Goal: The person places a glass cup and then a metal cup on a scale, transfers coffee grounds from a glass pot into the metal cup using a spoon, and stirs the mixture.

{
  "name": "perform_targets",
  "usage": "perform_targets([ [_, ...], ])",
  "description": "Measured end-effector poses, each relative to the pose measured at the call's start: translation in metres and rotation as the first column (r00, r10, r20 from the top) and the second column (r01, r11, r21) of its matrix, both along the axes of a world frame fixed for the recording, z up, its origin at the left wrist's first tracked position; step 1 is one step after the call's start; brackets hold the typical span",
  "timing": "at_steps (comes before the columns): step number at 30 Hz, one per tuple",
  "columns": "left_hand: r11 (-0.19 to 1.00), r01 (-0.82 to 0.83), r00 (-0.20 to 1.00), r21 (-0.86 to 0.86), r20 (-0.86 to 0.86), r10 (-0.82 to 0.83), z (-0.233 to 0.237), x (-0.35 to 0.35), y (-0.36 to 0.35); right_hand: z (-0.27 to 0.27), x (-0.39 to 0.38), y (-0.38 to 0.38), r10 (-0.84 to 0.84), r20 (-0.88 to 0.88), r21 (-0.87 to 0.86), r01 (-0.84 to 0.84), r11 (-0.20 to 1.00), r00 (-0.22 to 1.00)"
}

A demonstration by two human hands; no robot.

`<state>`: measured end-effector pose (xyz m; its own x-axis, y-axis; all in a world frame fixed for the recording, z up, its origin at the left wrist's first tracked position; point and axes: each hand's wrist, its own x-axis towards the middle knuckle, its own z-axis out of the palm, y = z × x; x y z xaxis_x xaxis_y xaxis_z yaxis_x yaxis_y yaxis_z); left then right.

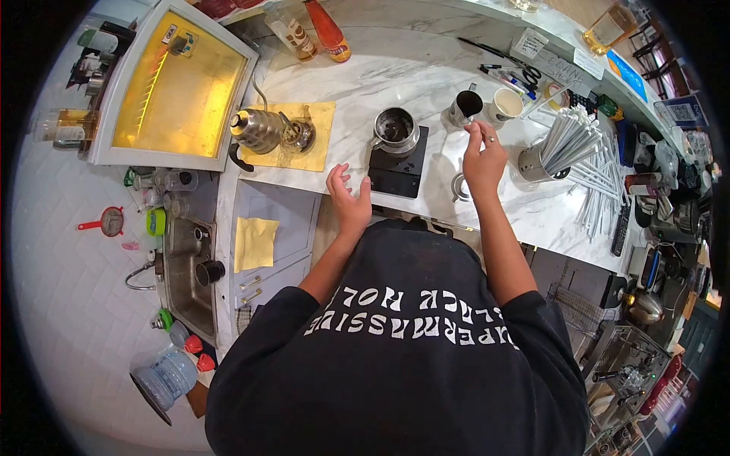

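My left hand [350, 199] is held over the counter's front edge, fingers apart and holding nothing. To its right, a black digital scale [397, 176] carries a metal vessel [395, 129] with dark contents, probably coffee grounds. My right hand [484, 161] is pinched closed at the near rim of a metal pitcher [464, 109]. Whether the fingers grip that rim or a small thing there is hard to tell. Beside the pitcher stands a pale paper cup [506, 105]. A small round metal item [461, 188] lies below my right wrist.
On a yellow cloth [319, 125] at the left stand a gooseneck kettle [258, 131] and a glass server [298, 136]. Straws fill a metal holder [534, 163] at the right, with more lying loose. Two bottles [328, 34] stand at the back. The sink [190, 281] lies left.
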<state>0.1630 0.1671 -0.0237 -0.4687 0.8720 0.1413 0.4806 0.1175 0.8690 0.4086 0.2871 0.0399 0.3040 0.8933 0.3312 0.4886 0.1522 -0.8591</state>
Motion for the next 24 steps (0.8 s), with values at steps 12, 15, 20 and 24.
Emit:
perform_targets([
  [12,0.999,0.037,0.999,0.008,-0.007,-0.037,-0.004,-0.001,0.0,-0.01,0.003,-0.023,0.01,-0.085,-0.141,-0.022,0.99,0.996],
  [15,0.999,0.019,0.999,-0.031,0.038,-0.018,-0.003,0.0,-0.007,-0.023,0.005,-0.042,0.036,-0.106,-0.21,-0.058,0.976,0.994],
  [20,0.991,-0.009,1.0,-0.133,-0.01,0.008,-0.017,-0.015,-0.027,-0.039,-0.002,-0.079,0.139,-0.181,-0.354,-0.196,0.914,0.974],
  [24,0.987,-0.053,0.998,-0.154,0.034,0.059,-0.011,-0.027,-0.036,-0.046,-0.007,-0.102,0.191,-0.19,-0.324,-0.245,0.914,0.963],
])
